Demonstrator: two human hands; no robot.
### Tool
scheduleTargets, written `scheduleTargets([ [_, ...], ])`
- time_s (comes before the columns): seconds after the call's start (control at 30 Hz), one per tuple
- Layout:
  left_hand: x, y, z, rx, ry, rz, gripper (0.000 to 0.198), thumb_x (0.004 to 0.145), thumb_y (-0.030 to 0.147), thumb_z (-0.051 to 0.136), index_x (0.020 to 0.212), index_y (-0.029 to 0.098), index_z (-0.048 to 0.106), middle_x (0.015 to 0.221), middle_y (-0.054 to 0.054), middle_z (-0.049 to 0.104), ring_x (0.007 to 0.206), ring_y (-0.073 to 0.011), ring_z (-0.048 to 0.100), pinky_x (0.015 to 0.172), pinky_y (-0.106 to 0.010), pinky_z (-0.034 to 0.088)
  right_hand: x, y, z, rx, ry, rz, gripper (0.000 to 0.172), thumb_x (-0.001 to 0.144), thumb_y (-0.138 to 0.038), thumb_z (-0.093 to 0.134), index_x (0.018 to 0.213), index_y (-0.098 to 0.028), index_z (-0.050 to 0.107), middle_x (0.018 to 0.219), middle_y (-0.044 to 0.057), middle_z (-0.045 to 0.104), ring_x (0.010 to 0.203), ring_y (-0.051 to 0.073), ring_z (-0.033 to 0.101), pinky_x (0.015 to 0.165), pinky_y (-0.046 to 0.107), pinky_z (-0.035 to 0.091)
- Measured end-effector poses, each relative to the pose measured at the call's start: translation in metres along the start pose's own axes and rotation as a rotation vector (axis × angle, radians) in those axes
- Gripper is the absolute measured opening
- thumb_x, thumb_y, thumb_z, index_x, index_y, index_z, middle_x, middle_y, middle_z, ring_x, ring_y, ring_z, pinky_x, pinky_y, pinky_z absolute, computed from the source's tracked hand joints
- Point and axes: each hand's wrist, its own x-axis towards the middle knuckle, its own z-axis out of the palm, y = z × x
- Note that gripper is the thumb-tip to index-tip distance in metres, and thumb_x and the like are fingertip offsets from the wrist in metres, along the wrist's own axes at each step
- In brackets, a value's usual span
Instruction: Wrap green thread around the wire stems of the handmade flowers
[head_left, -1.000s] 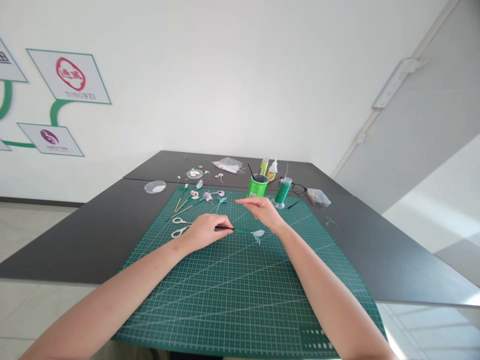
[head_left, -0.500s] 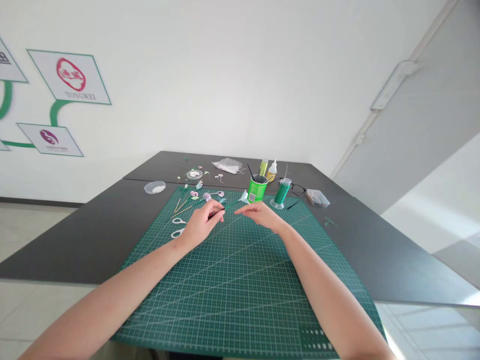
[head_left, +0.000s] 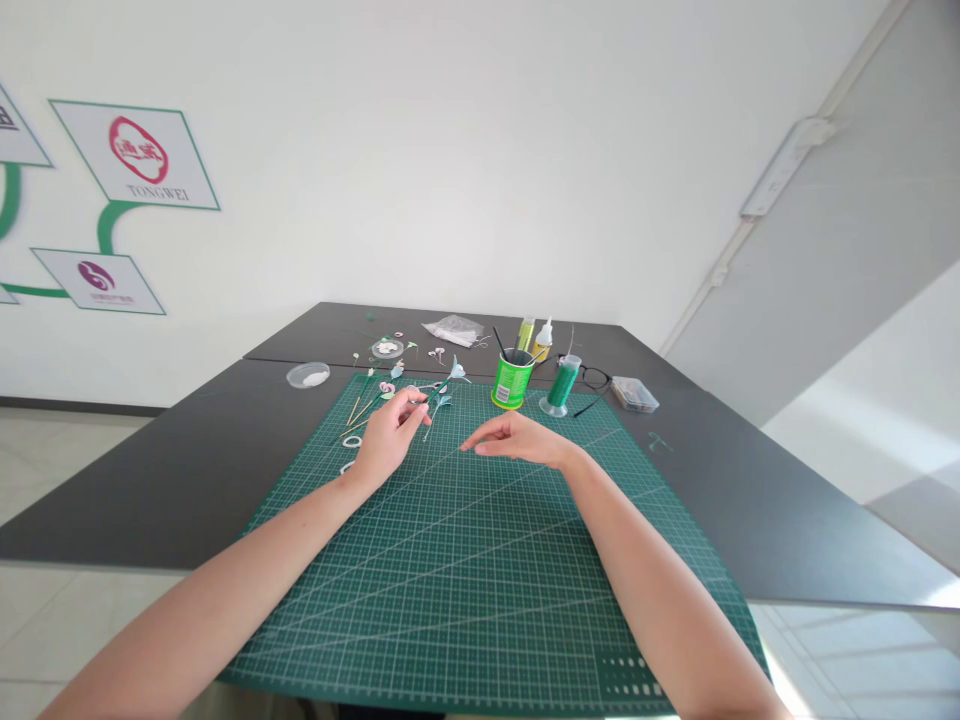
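My left hand (head_left: 394, 430) pinches the green stem of a pale blue artificial flower (head_left: 457, 372), its bloom tilted up and to the right. Just below that bloom, a second pale blue flower (head_left: 441, 402) lies on the green cutting mat (head_left: 465, 570). My right hand (head_left: 517, 440) hovers over the mat with fingers stretched out and holds nothing. White scissor handles (head_left: 352, 442) show beside my left wrist, the blades hidden under the hand. Thin wooden sticks (head_left: 354, 410) and pink flowers (head_left: 386, 389) lie left of and behind my left hand.
A green can (head_left: 513, 382) holding tools stands behind my right hand. Near it are a spool of green thread (head_left: 564, 383), glue bottles (head_left: 544, 338), glasses (head_left: 596, 379) and a clear box (head_left: 634, 394). Small dishes (head_left: 307, 376) and a plastic bag (head_left: 454, 330) lie farther back.
My left hand has moved slightly left, and the flower in it now points more upward, away from my right hand. My right hand has lowered a little, fingers extended.
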Motion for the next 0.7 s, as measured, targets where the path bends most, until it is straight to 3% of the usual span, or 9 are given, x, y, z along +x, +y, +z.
scheduleTargets([
  [0.17,0.000,-0.004,0.001,0.028,-0.024,-0.016,0.026,0.095,0.043,0.052,0.107,0.022,0.062,0.079,-0.001,0.074,0.062,-0.0176,0.060,0.058,-0.028,0.037,-0.003,-0.003,0.000,0.008,-0.028,-0.018,0.038,0.085,-0.048,0.072,0.099,-0.015,0.083,0.072,0.003,0.064,0.060,0.010,0.036,0.055,0.027,0.025],
  [0.37,0.006,-0.012,-0.005,0.125,-0.069,-0.068,0.023,0.094,0.040,0.052,0.106,0.022,0.062,0.080,0.000,0.075,0.054,-0.0161,0.054,0.057,-0.029,0.037,-0.005,-0.005,0.000,0.031,-0.036,-0.032,0.039,0.085,-0.051,0.073,0.096,-0.015,0.083,0.060,-0.002,0.052,0.056,0.009,0.030,0.051,0.027,0.021],
  [0.53,0.005,-0.011,-0.006,0.186,-0.200,-0.077,0.020,0.093,0.038,0.054,0.102,0.024,0.065,0.081,0.002,0.078,0.064,-0.0183,0.065,0.064,-0.029,0.043,-0.006,-0.006,0.002,0.155,-0.021,-0.124,0.037,0.085,-0.047,0.074,0.099,-0.015,0.083,0.059,-0.003,0.046,0.056,0.009,0.031,0.049,0.026,0.022],
  [0.7,0.002,-0.002,-0.004,0.229,-0.342,-0.024,0.017,0.092,0.037,0.057,0.098,0.026,0.070,0.086,0.003,0.079,0.080,-0.0198,0.072,0.073,-0.029,0.047,-0.007,-0.010,0.009,0.429,-0.019,-0.270,0.041,0.091,-0.049,0.067,0.107,-0.014,0.080,0.053,-0.008,0.028,0.051,0.007,0.021,0.049,0.027,0.016],
])
